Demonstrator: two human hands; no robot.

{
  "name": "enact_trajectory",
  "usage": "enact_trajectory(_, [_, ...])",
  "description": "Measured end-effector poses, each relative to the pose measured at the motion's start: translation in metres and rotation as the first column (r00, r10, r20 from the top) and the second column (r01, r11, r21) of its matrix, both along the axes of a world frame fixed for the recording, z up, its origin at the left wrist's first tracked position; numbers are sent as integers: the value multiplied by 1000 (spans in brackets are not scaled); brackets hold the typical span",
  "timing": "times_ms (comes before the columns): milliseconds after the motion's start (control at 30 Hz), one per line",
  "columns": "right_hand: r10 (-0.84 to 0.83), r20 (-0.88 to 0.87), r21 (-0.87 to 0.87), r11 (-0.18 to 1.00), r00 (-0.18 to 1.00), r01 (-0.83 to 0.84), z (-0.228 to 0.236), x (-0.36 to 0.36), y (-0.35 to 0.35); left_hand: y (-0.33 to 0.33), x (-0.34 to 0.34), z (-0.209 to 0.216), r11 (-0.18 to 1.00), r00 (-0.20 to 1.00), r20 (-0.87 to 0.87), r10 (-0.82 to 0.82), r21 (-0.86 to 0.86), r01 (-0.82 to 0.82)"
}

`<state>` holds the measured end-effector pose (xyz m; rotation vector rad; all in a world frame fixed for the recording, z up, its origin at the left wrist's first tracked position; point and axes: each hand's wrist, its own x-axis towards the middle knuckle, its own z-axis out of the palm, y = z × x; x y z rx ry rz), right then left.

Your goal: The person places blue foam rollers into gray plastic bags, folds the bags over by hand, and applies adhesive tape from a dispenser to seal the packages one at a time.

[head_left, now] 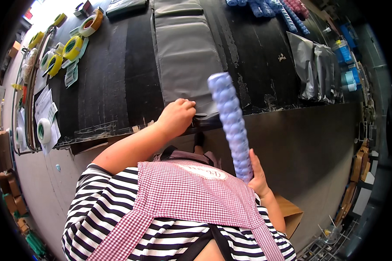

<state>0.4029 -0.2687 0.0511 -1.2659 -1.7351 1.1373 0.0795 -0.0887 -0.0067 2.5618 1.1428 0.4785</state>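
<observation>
My right hand (260, 177) is wrapped round the lower end of a long, bumpy light-blue roll (233, 117). The roll leans up and slightly left in front of my apron, its top end over the table's near edge. A long grey plastic mailing bag (185, 61) lies flat along the middle of the table, its near end at the edge. Closed at that near end, my left hand (177, 117) grips the bag with curled fingers; the fingertips are partly hidden.
The black tabletop (104, 65) has worn, peeling edges. Tape rolls (72, 48) and papers sit at its left. More blue rolls (265, 8) are piled far right, with grey bags (313, 69) nearer. A cardboard box (289, 213) stands beside my right arm.
</observation>
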Motion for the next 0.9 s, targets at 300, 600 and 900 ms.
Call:
enact_trajectory(300, [-23,287,73,997,958,2,-33,-5,-60,22,-16,4,906,973,188,135,-420,-45])
enact_trajectory(600, [-75,322,58,997,944,60,-41,-8,-90,22,-27,-3,938,979,197,42,-346,30])
enact_trajectory(900, [-54,531,58,998,845,28,-14,-35,-58,15,-25,-5,906,754,571,326,-416,-76])
